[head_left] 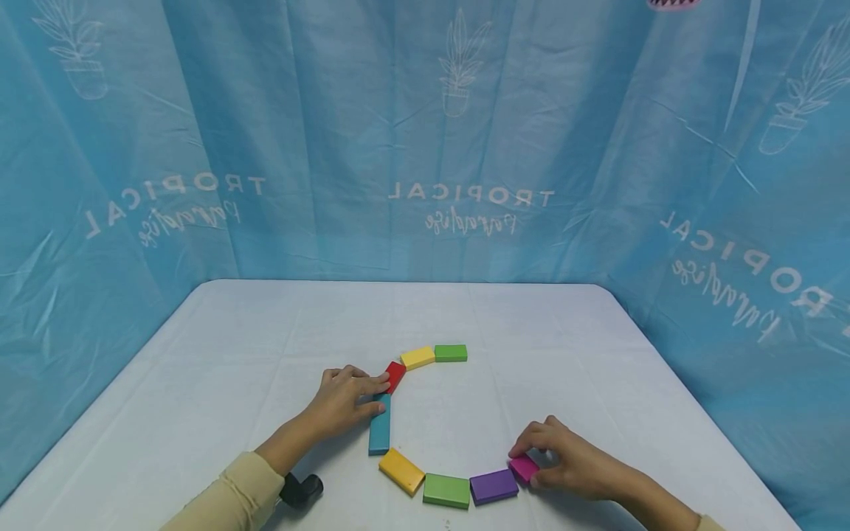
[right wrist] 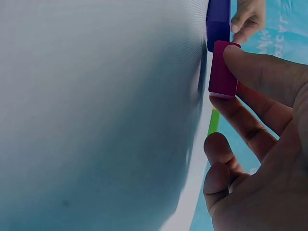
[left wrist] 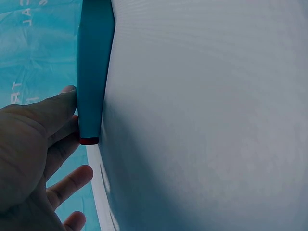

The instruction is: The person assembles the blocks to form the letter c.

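Colored rectangular blocks lie flat on the table in a curved line open toward the right. My right hand [head_left: 572, 462] pinches a magenta block [right wrist: 223, 70] between thumb and fingers at the curve's near right end, beside a purple block [head_left: 494, 487]. On the left side, my left hand [head_left: 341, 404] reaches over the line with fingers extended. Its fingertips touch a red block [head_left: 395, 376], and its thumb rests against a teal block [head_left: 379, 428]. The left wrist view shows that thumb at the teal block, with the other fingers spread loosely.
Beyond the red block lie a yellow block [head_left: 417, 358] and a green block [head_left: 451, 353]. Nearer me are an orange-yellow block [head_left: 401, 471] and another green block [head_left: 446, 490]. A white cloth covers the table [head_left: 265, 332]. Blue printed curtains [head_left: 425, 147] hang around it.
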Action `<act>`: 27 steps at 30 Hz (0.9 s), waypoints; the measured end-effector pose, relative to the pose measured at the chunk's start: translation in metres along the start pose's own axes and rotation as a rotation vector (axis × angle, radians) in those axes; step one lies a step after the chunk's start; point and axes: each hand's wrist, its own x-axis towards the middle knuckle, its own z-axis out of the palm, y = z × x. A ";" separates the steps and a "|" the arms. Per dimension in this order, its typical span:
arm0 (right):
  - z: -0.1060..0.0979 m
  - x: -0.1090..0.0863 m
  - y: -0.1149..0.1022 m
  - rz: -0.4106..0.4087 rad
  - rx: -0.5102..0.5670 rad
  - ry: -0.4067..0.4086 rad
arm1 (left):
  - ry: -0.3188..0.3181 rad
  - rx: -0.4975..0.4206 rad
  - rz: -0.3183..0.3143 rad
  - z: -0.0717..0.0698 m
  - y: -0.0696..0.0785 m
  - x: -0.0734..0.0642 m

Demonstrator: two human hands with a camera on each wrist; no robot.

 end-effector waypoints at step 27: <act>0.004 -0.001 0.004 -0.008 -0.029 -0.005 | 0.001 0.000 -0.009 0.001 -0.001 0.000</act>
